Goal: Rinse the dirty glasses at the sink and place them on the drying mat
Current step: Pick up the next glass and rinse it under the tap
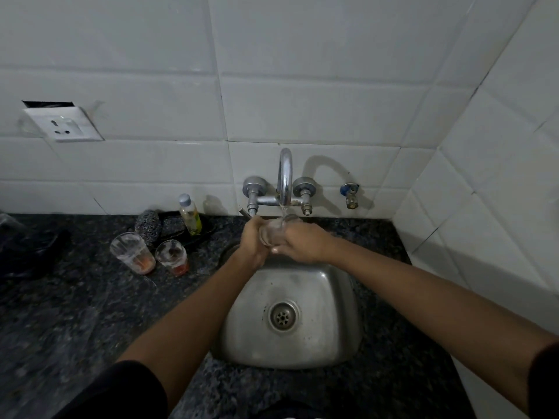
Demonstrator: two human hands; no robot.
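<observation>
Clasped between left hand (253, 237) and right hand (298, 241), fingers wrapped round it: a clear glass (273, 232), mouth up under the running tap (285, 176), above the sink (338, 322). On the counter (75, 313) to the left, two dirty glasses (133, 252), upright, near each other.

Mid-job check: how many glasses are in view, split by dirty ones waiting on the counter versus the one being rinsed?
Dirty glasses with orange residue on the counter: 2, larger glass and smaller glass
Clear glass under the tap, held in both hands: 1, rinsing glass
Total: 3
</observation>
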